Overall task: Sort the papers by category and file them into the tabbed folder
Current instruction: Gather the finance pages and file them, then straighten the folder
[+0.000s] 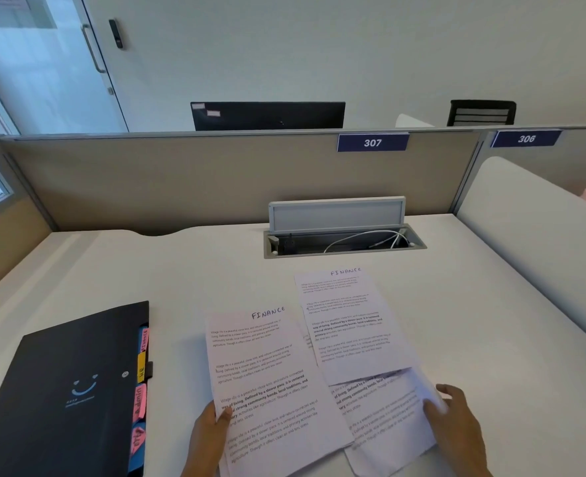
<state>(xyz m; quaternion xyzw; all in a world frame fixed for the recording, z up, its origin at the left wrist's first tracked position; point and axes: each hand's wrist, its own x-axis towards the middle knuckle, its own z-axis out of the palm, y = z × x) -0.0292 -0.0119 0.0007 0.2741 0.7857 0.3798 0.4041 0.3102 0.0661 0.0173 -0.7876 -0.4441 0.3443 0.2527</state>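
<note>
Papers (319, 373) headed "FINANCE" lie fanned on the white table (198, 270), just right of the tabbed folder (67, 390). Left hand (209, 432) pinches the lower left edge of the front sheet, thumb on top. Right hand (457, 421) curls its fingers round the right edge of the lower sheets. That folder lies closed, with coloured tabs reading Finance, HR and Admin poking from its right edge. Behind the papers, an open cable tray (343, 241) holds white cables.

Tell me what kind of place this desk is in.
Most likely an open-plan office cubicle: partition panels carry numbered seat signs, 307 and 306, a monitor shows beyond the divider, and the desk has a built-in cable tray.
</note>
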